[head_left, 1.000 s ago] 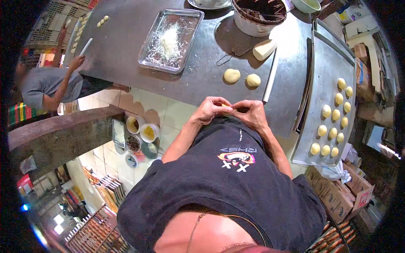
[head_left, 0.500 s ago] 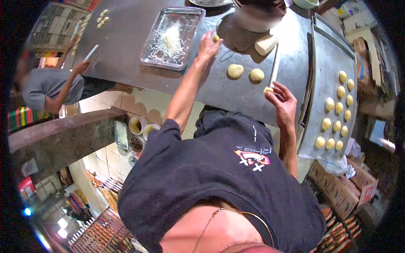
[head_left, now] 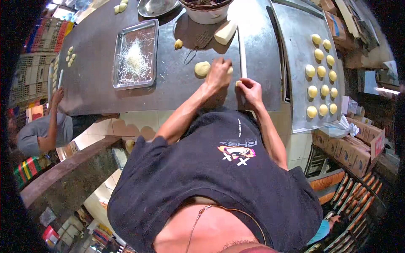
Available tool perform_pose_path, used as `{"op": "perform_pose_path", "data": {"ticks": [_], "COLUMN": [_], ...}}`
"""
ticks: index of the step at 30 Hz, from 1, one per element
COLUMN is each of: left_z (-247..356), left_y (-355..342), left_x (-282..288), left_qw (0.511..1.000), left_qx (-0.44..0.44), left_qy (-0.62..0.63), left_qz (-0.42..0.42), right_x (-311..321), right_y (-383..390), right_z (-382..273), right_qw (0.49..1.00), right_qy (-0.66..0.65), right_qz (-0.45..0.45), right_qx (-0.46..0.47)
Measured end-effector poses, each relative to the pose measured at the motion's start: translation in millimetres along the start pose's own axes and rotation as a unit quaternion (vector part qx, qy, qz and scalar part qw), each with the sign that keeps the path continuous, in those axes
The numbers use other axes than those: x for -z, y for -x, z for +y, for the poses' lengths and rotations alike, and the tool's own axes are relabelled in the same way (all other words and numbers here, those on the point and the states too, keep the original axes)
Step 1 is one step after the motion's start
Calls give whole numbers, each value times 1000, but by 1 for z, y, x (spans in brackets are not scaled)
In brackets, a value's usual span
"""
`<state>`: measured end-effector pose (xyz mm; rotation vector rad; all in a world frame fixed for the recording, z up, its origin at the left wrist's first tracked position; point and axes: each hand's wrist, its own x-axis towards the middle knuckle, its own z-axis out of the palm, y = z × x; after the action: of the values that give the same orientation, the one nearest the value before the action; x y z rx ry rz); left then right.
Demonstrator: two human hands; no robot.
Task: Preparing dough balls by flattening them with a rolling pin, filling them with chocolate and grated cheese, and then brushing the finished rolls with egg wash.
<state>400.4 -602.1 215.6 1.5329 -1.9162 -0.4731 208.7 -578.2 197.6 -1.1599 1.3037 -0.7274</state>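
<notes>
My left hand [head_left: 220,75] is curled over a small dough ball [head_left: 230,70] on the metal table, its fingers hiding most of it. Just left of it rests a larger dough ball [head_left: 202,68]. Between thumb and fingertips, my right hand [head_left: 252,90] pinches a small dough piece [head_left: 239,83] by the near end of a white rod [head_left: 242,50]. A yellow dough lump [head_left: 178,44] lies farther back, apart from both hands. Beyond the dough balls are a pale cheese-like block [head_left: 225,32] and a dark mesh grater [head_left: 206,39] with a wire handle.
To the left stands a metal tray [head_left: 119,86] of pale gratings. A white tub [head_left: 207,15] and a metal bowl [head_left: 157,7] are at the back. A baking sheet [head_left: 295,90] with several dough balls lies right. At far left, another person's hand [head_left: 58,96] holds a blade.
My left hand has let go of the yellow lump, now on the table, and has come back over the right-hand dough ball. The view has shifted; my right hand still pinches its dough piece.
</notes>
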Motion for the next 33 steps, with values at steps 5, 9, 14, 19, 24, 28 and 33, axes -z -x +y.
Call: {"op": "perform_pose_path", "data": {"ticks": [5, 9, 14, 19, 24, 28, 33], "left_z": [35, 61, 45, 36, 46, 59, 45], "left_y": [42, 26, 24, 49, 104, 93, 83], "left_x": [-12, -28, -46, -21, 10, 23, 3], "left_qw": [977, 985, 979, 987, 822, 823, 838], "left_qx": [-44, -67, -82, 67, 343, 357, 384], "left_qy": [-50, -137, -177, 112, 452, 441, 385], "left_qz": [-202, -82, -53, 98, -39, -11, 47], "right_x": [28, 45, 46, 23, -9, -22, -21], "right_y": [-29, -12, 11, 28, 51, 53, 29], "right_z": [-2, -31, -36, -28, -21, -38, -45], "right_qw": [996, 994, 995, 997, 998, 996, 996], "right_qy": [-71, -83, -36, 21, -32, -59, 66], "right_qz": [56, 62, 93, 76, -47, -68, 21], "right_qx": [-7, -24, 1, 12, -1, -27, -59]}}
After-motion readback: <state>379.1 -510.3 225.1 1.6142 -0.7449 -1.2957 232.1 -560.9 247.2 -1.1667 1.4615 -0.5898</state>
